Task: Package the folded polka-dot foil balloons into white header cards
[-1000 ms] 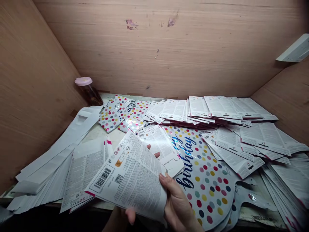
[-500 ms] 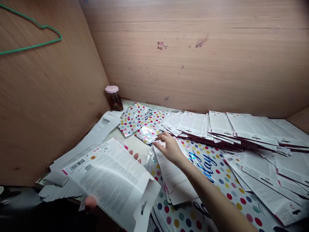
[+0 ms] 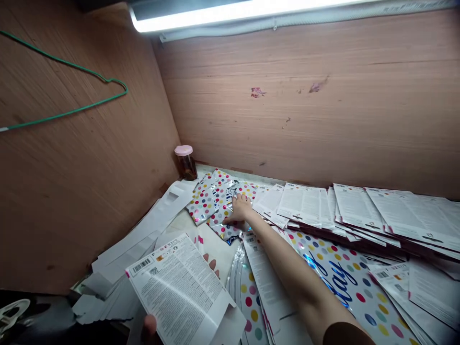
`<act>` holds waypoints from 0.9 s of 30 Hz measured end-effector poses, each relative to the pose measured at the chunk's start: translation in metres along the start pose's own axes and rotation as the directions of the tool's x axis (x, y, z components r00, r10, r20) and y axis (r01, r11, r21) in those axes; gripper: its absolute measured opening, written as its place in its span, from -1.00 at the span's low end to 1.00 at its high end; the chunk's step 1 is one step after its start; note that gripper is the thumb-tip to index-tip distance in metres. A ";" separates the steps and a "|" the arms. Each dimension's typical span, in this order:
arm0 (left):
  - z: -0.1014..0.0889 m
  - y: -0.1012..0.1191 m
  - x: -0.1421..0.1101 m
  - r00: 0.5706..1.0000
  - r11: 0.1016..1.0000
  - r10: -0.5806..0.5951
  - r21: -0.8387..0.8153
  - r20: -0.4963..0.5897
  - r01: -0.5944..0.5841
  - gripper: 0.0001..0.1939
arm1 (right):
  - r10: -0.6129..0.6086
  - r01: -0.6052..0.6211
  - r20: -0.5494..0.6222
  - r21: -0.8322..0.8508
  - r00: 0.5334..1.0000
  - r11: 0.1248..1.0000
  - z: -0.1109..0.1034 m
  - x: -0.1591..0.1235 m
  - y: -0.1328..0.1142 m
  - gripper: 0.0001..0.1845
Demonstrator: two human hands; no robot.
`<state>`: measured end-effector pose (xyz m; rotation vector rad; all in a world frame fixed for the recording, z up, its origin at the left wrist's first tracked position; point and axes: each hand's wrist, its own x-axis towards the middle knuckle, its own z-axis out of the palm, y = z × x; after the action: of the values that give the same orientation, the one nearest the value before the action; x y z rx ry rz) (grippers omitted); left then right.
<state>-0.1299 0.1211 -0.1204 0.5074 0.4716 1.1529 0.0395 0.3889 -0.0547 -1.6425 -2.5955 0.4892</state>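
My left hand [image 3: 150, 325] grips a white printed cardboard sleeve [image 3: 181, 292], its thumb at the near edge and its fingertips showing past the far edge. A barcode and dense small text cover the sleeve's face, and a flap stands at its lower right end. Farther back, my right hand [image 3: 240, 211] lies over folded polka-dot foil pieces [image 3: 201, 206], thumb and fingers apart. Under my right forearm lies a stack of similar white sleeves [image 3: 266, 282], on a large polka-dot foil sheet [image 3: 362, 292] with blue lettering.
Rows of white printed sleeves [image 3: 305, 203] line the back right. Plain white card pieces [image 3: 143, 239] lie along the left wall. A lidded jar [image 3: 187, 165] stands in the back corner. A green hanger [image 3: 72, 112] hangs on the left panel, and a light tube [image 3: 215, 14] runs overhead.
My right hand has reached farther back, from the front edge of the folded foil pieces to over them. My left hand still holds the sleeve. The view has tilted up, bringing in the light.
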 end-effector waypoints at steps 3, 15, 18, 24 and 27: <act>0.018 -0.010 -0.003 0.981 0.979 0.188 -0.067 -0.040 -0.191 -0.18 | -0.028 0.028 0.001 -0.008 1.000 1.000 0.001 0.001 -0.005 0.08; 0.087 0.007 0.062 0.837 0.868 0.234 -0.281 -0.495 -0.409 -0.25 | -0.073 0.075 -0.080 0.020 0.994 0.997 -0.021 -0.005 0.025 -0.48; 0.091 0.007 0.075 0.844 0.878 0.183 -0.302 -0.503 -0.370 -0.23 | -0.059 0.059 -0.020 0.013 0.998 0.998 -0.008 -0.016 0.014 0.00; 0.100 0.009 0.080 0.857 0.887 0.124 -0.330 -0.500 -0.322 -0.17 | 0.060 -0.060 0.044 -0.006 0.997 0.998 -0.008 -0.005 0.012 0.37; 0.101 0.010 0.081 0.854 0.888 0.133 -0.322 -0.502 -0.328 -0.20 | 0.082 -0.083 0.099 0.002 0.992 0.997 -0.014 0.003 0.011 0.18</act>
<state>-0.0503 0.1863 -0.0411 -0.0868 0.5804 1.5781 0.0508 0.3995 -0.0450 -1.7738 -2.5996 0.5968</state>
